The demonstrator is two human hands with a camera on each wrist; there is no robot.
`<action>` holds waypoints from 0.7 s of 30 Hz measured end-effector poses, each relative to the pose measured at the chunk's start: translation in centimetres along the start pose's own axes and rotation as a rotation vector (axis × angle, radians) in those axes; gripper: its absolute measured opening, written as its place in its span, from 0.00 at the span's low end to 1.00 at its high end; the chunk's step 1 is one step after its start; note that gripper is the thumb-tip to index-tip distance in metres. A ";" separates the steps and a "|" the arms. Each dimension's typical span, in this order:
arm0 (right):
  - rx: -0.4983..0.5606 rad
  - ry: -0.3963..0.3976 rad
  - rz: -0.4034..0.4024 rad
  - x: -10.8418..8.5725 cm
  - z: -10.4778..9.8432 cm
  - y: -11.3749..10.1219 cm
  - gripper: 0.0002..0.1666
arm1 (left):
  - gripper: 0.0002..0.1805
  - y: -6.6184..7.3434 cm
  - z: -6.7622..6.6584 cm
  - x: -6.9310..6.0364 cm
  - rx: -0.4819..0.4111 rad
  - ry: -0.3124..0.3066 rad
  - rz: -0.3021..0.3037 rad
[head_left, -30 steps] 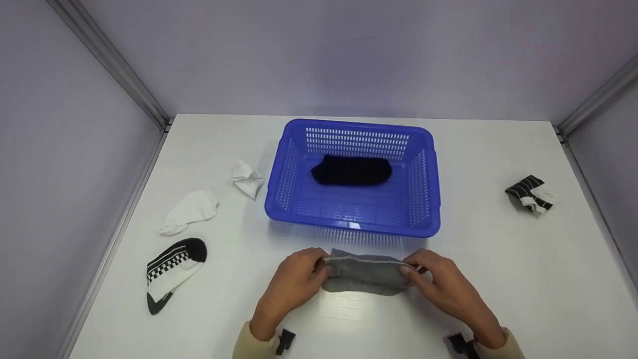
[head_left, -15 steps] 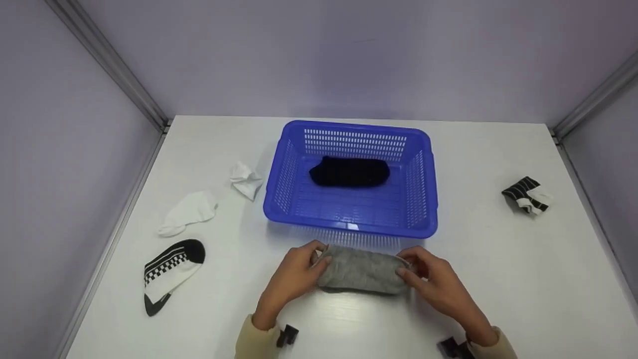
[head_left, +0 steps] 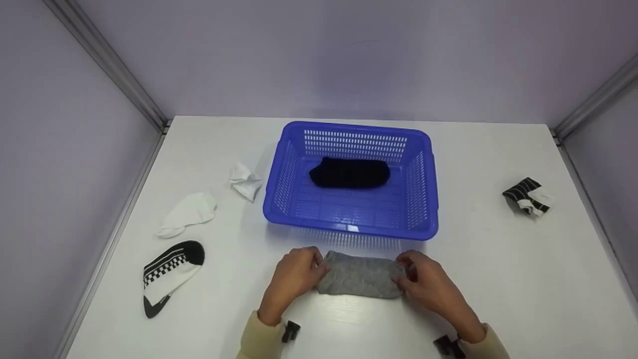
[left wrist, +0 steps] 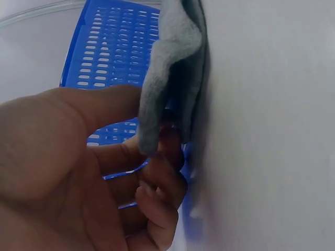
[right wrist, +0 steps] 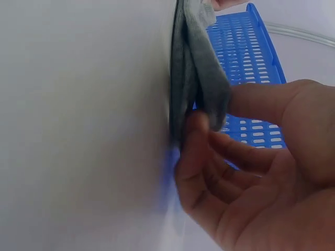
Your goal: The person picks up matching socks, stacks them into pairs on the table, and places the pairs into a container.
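A folded grey sock point(head_left: 361, 275) lies in front of the basket, its long side running left to right. My left hand point(head_left: 297, 273) pinches its left end; in the left wrist view the thumb presses one layer of the sock point(left wrist: 178, 42) and a finger reaches inside the fold. At the opposite end, my right hand point(head_left: 426, 279) pinches the fabric between thumb and fingers, with a fingertip tucked between layers of the sock point(right wrist: 207, 68) in the right wrist view. Just beyond stands a blue plastic basket point(head_left: 349, 228), with a black sock point(head_left: 350, 173) flat inside.
On the left of the white table point(head_left: 478, 299) lie a crumpled white sock point(head_left: 245, 182), another white sock point(head_left: 188, 214) and a black-and-white checkered sock point(head_left: 172, 274). A black-and-white striped sock point(head_left: 528, 196) is bunched at the right. Walls border the table's back and sides.
The grey sock's upper layer has been turned over toward me, covering the edge that showed before. It now looks flatter on the table, with both hands still at its ends.
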State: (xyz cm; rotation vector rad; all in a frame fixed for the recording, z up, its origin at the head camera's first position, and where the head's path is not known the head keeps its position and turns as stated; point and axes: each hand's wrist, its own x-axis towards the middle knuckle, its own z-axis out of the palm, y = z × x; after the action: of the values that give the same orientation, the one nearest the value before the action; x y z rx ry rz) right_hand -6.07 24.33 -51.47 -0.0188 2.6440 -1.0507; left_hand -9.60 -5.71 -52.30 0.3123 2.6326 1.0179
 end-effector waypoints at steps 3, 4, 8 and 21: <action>-0.057 0.012 -0.006 -0.1 0.0 -0.1 0.22 | 0.15 0.2 0.2 0.2 0.042 0.029 0.003; -0.066 0.012 -0.008 -0.2 0.0 -0.1 0.21 | 0.18 0.3 0.3 0.2 0.055 0.034 0.003; -0.066 -0.015 -0.015 -0.1 0.1 -0.3 0.14 | 0.19 0.7 0.6 0.4 0.083 0.042 0.021; 0.154 -0.006 -0.129 -0.1 -1.5 0.4 0.23 | 0.18 -0.6 -0.3 0.7 -0.339 -0.162 0.123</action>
State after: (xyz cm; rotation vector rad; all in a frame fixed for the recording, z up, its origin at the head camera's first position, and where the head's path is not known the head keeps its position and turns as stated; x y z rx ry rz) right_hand -6.31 25.62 -50.70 -0.1606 2.5774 -1.2916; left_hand -10.41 -6.17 -52.63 0.4599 2.2712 1.3904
